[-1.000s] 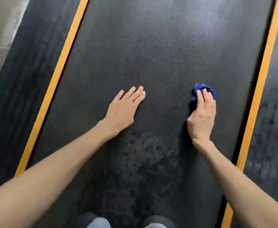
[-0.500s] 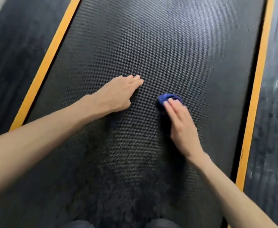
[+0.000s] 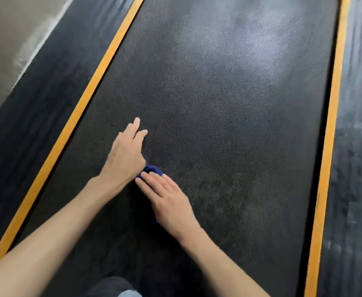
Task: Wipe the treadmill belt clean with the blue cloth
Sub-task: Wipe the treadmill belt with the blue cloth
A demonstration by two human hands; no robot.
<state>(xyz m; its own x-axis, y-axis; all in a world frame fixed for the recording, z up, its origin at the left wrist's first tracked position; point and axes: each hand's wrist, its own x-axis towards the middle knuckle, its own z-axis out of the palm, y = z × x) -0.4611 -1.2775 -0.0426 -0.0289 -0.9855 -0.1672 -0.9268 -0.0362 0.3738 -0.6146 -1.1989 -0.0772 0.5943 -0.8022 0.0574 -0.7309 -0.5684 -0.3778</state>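
Near the near end of the black textured treadmill belt [image 3: 229, 108], left of its middle, the right hand [image 3: 169, 202] presses straight fingers flat on the bunched blue cloth [image 3: 152, 168]. Just beyond, the left hand [image 3: 124, 155] stretches over the belt, fingers straight, holding nothing. Blotchy marks beside the right hand and a hazy film toward the far end suggest most of the wiping remains.
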